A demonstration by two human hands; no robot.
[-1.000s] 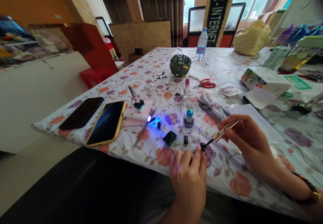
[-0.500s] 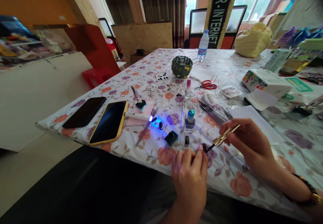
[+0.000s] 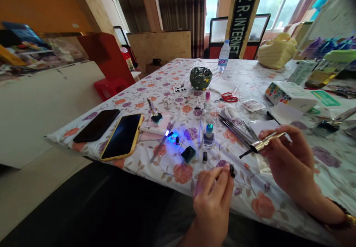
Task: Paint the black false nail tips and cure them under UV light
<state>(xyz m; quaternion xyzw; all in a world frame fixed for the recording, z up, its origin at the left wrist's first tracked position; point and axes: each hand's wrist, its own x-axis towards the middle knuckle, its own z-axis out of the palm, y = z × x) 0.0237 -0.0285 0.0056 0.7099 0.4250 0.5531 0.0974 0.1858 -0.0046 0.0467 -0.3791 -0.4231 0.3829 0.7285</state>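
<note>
Between the fingertips of my left hand (image 3: 213,195) is a small dark false nail (image 3: 232,170), held just above the tablecloth. My right hand (image 3: 289,158) is closed around the gold cap of a nail polish brush (image 3: 257,147), whose dark bristles point left, apart from the nail. An open dark green polish bottle (image 3: 188,154) stands left of my hands. Close by are another dark nail (image 3: 205,157) and a grey polish bottle with a teal cap (image 3: 209,137). A lit blue-violet lamp pen (image 3: 155,130) shines on another small dark piece (image 3: 177,140).
Two phones, one black (image 3: 96,125) and one yellow-cased (image 3: 122,137), lie at the left edge. Metal tools (image 3: 233,130), red scissors (image 3: 228,97), a woven basket (image 3: 200,78) and a water bottle (image 3: 223,56) are farther back. A tissue box (image 3: 290,95) sits at right.
My right hand has drawn the brush away from the nail, to the right and slightly up. My left hand has shifted a little right with the nail. The whole view has tilted slightly.
</note>
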